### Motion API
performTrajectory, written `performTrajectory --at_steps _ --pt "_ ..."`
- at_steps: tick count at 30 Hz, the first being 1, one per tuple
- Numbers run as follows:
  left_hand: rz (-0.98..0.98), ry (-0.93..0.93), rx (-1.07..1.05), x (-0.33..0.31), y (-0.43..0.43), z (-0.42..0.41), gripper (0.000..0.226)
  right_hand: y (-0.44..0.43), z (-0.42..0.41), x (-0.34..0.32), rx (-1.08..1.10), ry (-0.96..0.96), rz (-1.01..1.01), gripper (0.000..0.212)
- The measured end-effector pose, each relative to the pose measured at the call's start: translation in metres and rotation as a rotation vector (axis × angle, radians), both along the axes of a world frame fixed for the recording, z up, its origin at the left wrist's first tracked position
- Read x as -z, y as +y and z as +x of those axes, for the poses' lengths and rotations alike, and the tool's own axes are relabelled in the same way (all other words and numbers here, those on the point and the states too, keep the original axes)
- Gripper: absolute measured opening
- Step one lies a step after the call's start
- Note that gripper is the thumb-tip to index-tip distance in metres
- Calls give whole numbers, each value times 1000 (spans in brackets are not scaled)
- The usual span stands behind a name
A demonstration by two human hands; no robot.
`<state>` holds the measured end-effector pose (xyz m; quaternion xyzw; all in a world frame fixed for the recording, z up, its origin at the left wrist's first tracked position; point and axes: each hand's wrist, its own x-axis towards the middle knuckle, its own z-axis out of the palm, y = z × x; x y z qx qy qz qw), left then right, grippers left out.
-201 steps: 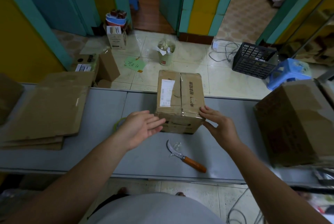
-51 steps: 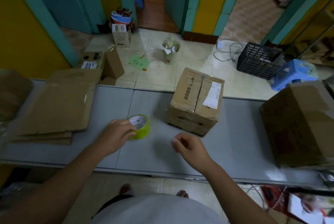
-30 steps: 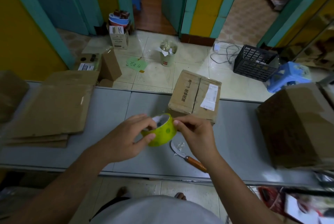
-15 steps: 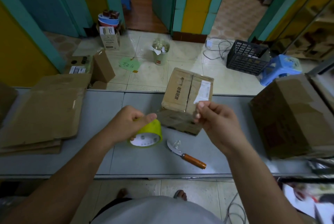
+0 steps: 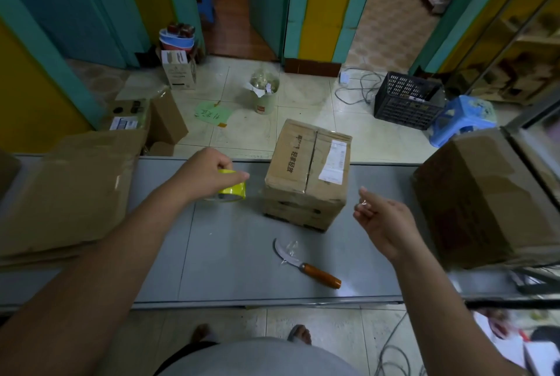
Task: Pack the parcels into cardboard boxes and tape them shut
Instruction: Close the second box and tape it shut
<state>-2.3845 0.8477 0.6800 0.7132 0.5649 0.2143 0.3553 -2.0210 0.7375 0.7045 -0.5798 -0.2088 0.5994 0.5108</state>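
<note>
Two hands are up over the grey table (image 5: 230,269), spread wide apart. The left grip (image 5: 209,175) is clenched round the yellow tape roll (image 5: 231,191), holding it low over the table, just left of the cardboard box (image 5: 303,175); whether the roll touches the surface is hard to call. The right grip (image 5: 385,221) hovers off the box's right side, thumb and forefinger pinched on a shiny tape end (image 5: 364,202). Does a clear strip run back to the roll? Cannot tell. The box stands on the table between the two, top flaps closed, with a white label (image 5: 333,162) on the right flap. Nearer the person lies a knife (image 5: 306,266) with a curved blade and a wooden handle, apart from the box. Flattened cardboard (image 5: 66,193) is stacked at the table's left and a larger box (image 5: 485,200) sits at its right. On the floor beyond are a black crate (image 5: 406,99) and a blue stool (image 5: 463,118).
</note>
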Motion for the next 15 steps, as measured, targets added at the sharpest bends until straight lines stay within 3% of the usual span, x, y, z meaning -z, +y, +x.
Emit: performTrajectory --at_steps 15 --pt "-130 136 47 15 36 22 56 5 7 56 84 -3 -75 24"
